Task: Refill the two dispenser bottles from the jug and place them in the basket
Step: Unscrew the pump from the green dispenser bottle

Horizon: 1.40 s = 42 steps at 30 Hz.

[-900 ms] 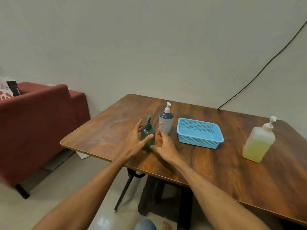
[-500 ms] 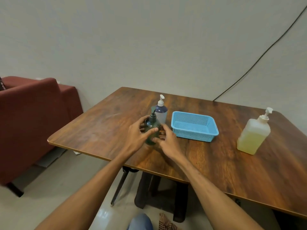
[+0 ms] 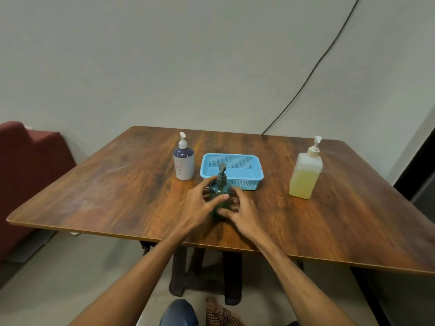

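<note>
The room has soft, even light, not very bright. A pale shine lies on the left part of the table. Shadows are faint. Everything looks a little blurry, and straight lines bend near the sides.

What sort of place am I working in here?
Probably a living room or similar domestic space, not a workshop: a wooden table stands by a bare wall, a red sofa sits to the left, and a loose black cable runs down the wall.

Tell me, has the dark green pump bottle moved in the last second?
Yes. The green bottle has shifted right, from front-left of the navy-and-white bottle to in front of the blue basket.
</note>
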Available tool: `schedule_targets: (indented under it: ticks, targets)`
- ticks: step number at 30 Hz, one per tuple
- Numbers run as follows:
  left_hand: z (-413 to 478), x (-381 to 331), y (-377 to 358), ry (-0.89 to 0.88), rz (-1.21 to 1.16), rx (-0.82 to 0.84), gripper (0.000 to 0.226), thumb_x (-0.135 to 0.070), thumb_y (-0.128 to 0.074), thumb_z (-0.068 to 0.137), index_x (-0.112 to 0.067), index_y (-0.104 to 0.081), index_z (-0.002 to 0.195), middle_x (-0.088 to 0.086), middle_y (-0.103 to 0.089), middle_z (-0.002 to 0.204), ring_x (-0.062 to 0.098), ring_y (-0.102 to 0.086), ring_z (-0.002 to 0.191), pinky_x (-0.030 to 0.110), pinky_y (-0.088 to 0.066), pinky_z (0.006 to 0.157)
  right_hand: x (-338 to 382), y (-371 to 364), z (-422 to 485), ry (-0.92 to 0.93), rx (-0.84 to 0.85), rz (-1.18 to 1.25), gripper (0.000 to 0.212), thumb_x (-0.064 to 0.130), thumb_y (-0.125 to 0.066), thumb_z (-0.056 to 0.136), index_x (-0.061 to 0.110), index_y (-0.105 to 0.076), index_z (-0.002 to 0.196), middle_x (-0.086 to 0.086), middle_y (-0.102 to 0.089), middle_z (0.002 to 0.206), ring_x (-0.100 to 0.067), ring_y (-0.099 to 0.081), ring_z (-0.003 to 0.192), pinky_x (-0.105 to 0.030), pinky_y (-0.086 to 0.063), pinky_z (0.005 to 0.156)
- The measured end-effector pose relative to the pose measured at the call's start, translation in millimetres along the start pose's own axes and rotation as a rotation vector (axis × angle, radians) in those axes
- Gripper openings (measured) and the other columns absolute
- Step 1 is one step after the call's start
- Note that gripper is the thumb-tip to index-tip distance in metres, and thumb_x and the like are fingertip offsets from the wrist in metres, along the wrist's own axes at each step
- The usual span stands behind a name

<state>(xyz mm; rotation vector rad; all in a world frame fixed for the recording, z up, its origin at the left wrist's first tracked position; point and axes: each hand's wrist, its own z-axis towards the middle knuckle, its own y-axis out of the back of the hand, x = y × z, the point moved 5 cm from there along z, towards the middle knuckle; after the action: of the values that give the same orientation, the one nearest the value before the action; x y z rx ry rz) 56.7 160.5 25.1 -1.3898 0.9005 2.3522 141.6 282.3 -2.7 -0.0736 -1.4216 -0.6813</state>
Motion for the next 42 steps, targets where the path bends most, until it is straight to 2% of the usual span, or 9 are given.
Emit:
schedule_targets:
  ticks: [12,16,22,26,28,31,34,38,42]
  targets:
    - [11.5,-12.5,4.2,0.055,-0.193,0.03,0.054,-0.026,-0.063,0.095,-0.019,-0.045,0.145,-0.009,-0.053,0.141,0.002,-0.052,0.128,0.025,-0.048,0.103,-6.6,-8.0,4.2,0.062,-0.062,-0.027,0.073,0.014,-0.083,0.075,0.038,-0.048,0.134,0.016,-0.06,0.124,-0.006,-0.059,0.114,-0.031,-0.055,0.093]
    - [19.4,-18.7,7.3,0.025,-0.215,0.01,0.031,-0.008,-0.061,0.094,-0.005,-0.063,0.125,0.003,-0.069,0.121,0.01,-0.063,0.116,0.033,-0.052,0.099,-9.9,-9.3,6.2,0.052,-0.077,-0.042,0.069,0.018,-0.084,0.074,0.036,-0.05,0.131,0.017,-0.06,0.124,-0.004,-0.058,0.116,-0.039,-0.054,0.096]
    - [20.0,-20.6,9.3,0.033,-0.197,-0.226,0.035,-0.024,-0.088,0.069,-0.016,-0.069,0.096,-0.002,-0.073,0.099,0.013,-0.07,0.097,0.038,-0.058,0.088,-13.5,-11.9,6.6,0.034,-0.11,-0.086,0.069,0.023,-0.082,0.076,0.044,-0.045,0.131,0.021,-0.053,0.13,-0.002,-0.051,0.121,-0.039,-0.052,0.1]
    - [21.5,-17.6,-1.1,0.085,-0.232,-0.097,0.06,-0.046,-0.082,0.073,-0.023,-0.058,0.122,-0.006,-0.063,0.124,0.011,-0.06,0.118,0.041,-0.053,0.099,-14.5,-12.5,6.8,0.039,-0.104,-0.099,0.07,0.022,-0.081,0.078,0.038,-0.043,0.135,0.017,-0.053,0.132,-0.003,-0.051,0.121,-0.037,-0.052,0.1]
    - [20.8,-18.8,-2.2,0.074,-0.263,-0.001,0.049,-0.029,-0.069,0.09,-0.021,-0.054,0.136,-0.004,-0.059,0.136,0.01,-0.054,0.128,0.035,-0.05,0.104,-14.5,-12.4,7.4,0.048,-0.104,-0.09,0.07,0.021,-0.082,0.077,0.042,-0.044,0.132,0.018,-0.054,0.13,-0.003,-0.052,0.12,-0.037,-0.054,0.098]
    - [19.6,-25.2,5.3,0.013,-0.281,-0.024,0.036,0.0,-0.061,0.092,-0.004,-0.06,0.128,0.006,-0.069,0.122,0.013,-0.063,0.117,0.034,-0.052,0.1,-14.7,-12.0,7.5,0.04,-0.124,-0.1,0.071,0.024,-0.083,0.075,0.051,-0.043,0.126,0.022,-0.055,0.126,-0.001,-0.053,0.118,-0.039,-0.053,0.097]
    - [23.4,-28.2,10.5,0.014,-0.218,-0.145,0.036,-0.009,-0.079,0.079,-0.006,-0.069,0.113,0.003,-0.073,0.11,0.014,-0.069,0.104,0.043,-0.056,0.093,-15.2,-12.3,7.3,0.038,-0.13,-0.105,0.073,0.023,-0.083,0.075,0.048,-0.042,0.13,0.023,-0.053,0.128,-0.001,-0.052,0.121,-0.038,-0.051,0.1]
    - [23.7,-27.7,5.2,0.069,-0.227,-0.089,0.056,-0.03,-0.085,0.073,-0.019,-0.064,0.124,-0.006,-0.069,0.121,0.008,-0.063,0.114,0.036,-0.054,0.098,-14.5,-12.9,7.2,0.017,-0.119,-0.118,0.072,0.021,-0.081,0.079,0.037,-0.041,0.137,0.015,-0.051,0.136,-0.005,-0.048,0.127,-0.035,-0.047,0.105]
    - [17.9,-24.0,5.4,0.068,-0.301,0.024,0.045,-0.005,-0.067,0.089,-0.015,-0.058,0.132,-0.004,-0.065,0.129,0.007,-0.059,0.122,0.034,-0.049,0.103,-15.4,-12.5,8.3,0.022,-0.118,-0.104,0.072,0.021,-0.082,0.077,0.043,-0.043,0.133,0.019,-0.053,0.132,-0.003,-0.051,0.124,-0.039,-0.051,0.102]
